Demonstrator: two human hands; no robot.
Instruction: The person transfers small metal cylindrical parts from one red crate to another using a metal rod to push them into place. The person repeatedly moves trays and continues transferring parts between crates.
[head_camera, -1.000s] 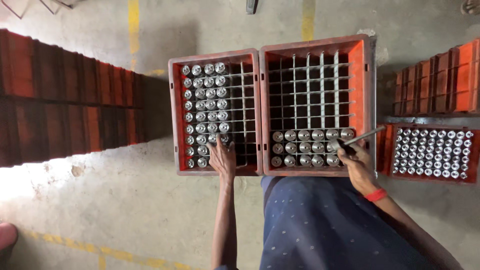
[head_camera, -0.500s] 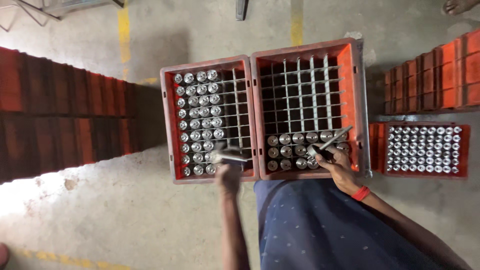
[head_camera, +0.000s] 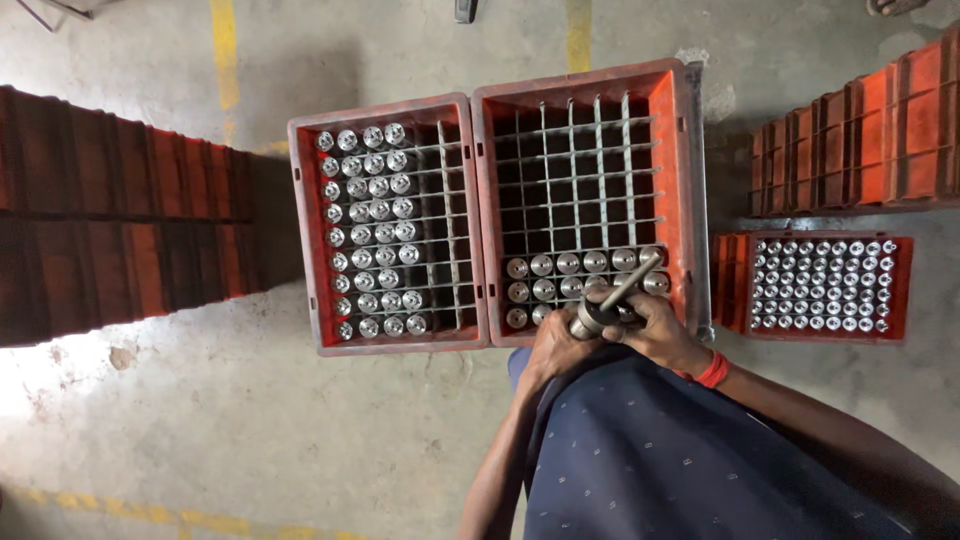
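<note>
My left hand (head_camera: 552, 348) grips a short metal cylinder (head_camera: 584, 322) over the near edge of the right red crate (head_camera: 682, 190). Touching it, my right hand (head_camera: 660, 328) is closed on a thin metal rod (head_camera: 632, 281) that slants up and to the right; its lower end meets the cylinder. Just beyond both hands, this crate's wire grid holds two rows of the same shiny cylinders (head_camera: 568, 264). The left red crate (head_camera: 305, 240) has several columns of cylinders (head_camera: 372, 230) filling its left part.
A smaller red tray (head_camera: 900, 290) packed with small metal parts lies on the floor at the right, with stacked red crates (head_camera: 850, 150) behind it. A long row of dark red crates (head_camera: 120, 240) runs along the left. The floor is concrete with yellow lines (head_camera: 225, 50).
My left hand has left the left crate with a cylinder and come across to my right hand at the right crate's near edge. The view has shifted a little.
</note>
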